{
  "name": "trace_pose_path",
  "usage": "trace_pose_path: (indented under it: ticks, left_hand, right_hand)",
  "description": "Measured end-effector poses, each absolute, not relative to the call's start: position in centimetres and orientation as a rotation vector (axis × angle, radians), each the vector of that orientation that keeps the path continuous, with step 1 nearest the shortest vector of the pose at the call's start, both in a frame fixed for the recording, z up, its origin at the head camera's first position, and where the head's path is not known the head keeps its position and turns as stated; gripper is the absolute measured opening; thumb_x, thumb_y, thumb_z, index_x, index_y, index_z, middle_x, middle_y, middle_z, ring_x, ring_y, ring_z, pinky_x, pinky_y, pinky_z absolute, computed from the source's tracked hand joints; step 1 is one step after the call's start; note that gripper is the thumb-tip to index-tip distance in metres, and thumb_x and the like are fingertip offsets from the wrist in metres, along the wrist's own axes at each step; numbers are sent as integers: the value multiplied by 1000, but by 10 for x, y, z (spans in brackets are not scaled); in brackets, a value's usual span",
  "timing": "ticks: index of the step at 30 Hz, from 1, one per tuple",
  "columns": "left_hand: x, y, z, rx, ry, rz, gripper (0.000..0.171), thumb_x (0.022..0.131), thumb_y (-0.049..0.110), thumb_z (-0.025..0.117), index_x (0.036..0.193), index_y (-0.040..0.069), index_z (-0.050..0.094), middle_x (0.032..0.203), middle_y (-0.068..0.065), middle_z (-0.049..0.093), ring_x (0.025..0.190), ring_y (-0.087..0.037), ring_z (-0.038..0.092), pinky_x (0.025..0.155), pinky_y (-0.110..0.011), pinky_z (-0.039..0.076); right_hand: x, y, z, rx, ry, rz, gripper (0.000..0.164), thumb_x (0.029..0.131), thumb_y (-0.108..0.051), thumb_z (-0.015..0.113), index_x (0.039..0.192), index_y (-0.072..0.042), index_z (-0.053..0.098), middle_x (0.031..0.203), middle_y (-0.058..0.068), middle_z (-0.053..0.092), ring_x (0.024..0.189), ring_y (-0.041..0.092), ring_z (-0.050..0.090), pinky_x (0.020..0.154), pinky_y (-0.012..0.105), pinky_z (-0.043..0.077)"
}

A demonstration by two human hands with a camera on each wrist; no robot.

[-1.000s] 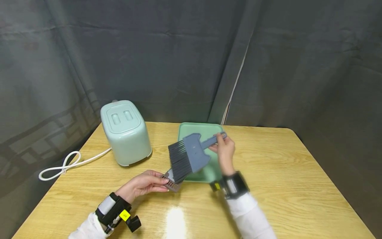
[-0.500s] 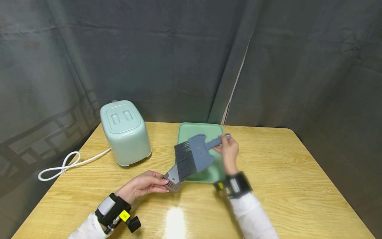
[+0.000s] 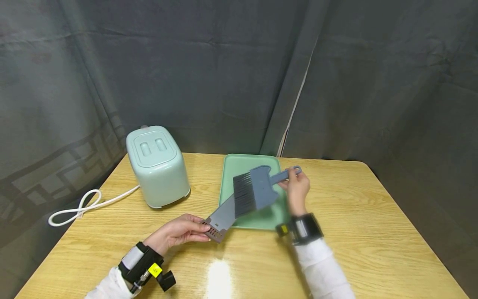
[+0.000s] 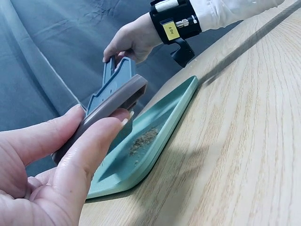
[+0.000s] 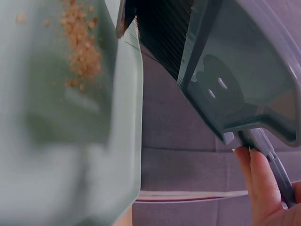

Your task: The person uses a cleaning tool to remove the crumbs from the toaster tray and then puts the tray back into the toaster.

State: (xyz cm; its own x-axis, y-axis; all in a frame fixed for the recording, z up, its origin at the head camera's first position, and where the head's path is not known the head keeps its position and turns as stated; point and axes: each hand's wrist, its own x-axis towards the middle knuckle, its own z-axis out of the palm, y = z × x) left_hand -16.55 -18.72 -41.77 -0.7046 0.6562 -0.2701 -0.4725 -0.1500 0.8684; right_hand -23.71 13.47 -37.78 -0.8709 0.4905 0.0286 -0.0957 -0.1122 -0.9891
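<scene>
My left hand (image 3: 181,231) pinches the brown slotted end of a flat grey crumb tray (image 3: 225,214) between thumb and fingers. The crumb tray is held tilted over the left front edge of a green serving tray (image 3: 233,166). With my right hand (image 3: 297,189) I grip the thin handle of a blue-grey brush (image 3: 263,187). Its dark bristles (image 3: 243,194) cover the crumb tray's far end; whether they touch it I cannot tell. Brown crumbs (image 4: 143,140) lie in the green tray, and the right wrist view shows these crumbs (image 5: 82,52) in a loose pile.
A pale green toaster (image 3: 158,166) with a lid stands at the back left. Its white cord (image 3: 93,203) lies looped to the left. Behind the wooden table (image 3: 358,224) hangs a dark grey curtain (image 3: 186,74).
My right hand has drawn the brush to the right along the crumb tray, uncovering more of its grey surface. The left hand has stayed almost still.
</scene>
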Motion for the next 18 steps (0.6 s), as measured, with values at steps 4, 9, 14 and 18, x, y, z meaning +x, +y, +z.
trace_pose_path:
  ticks: [4,9,14,18]
  left_hand:
    - [-166,-187,-417,228,1364,1925,25,99,-8,56,121,-18,61,105,-20,73,90,-19,75,89,-28,61]
    - [-167,-187,-416,233,1358,1924,24,99,-8,56,120,-17,62,104,-19,74,90,-19,75,89,-27,62]
    - [-166,-187,-415,231,1355,1919,26,99,-7,57,122,-19,60,104,-18,74,91,-19,75,89,-27,61]
    - [-167,-188,-415,217,1357,1918,25,98,-6,59,120,-18,61,103,-18,74,90,-19,75,89,-27,62]
  right_hand:
    - [-240,141,-377,-436,-1751,2014,25,106,-8,50,107,15,59,74,-1,62,52,1,65,55,16,61]
    - [-243,150,-376,-424,-1747,1985,22,106,-7,49,105,13,58,71,-4,61,53,0,65,57,16,62]
    - [-244,155,-376,-438,-1712,1994,18,105,-7,51,100,9,57,71,-3,61,53,1,65,57,16,62]
    - [-243,157,-375,-464,-1712,1980,18,105,-7,51,102,10,58,70,-2,61,52,0,65,56,16,61]
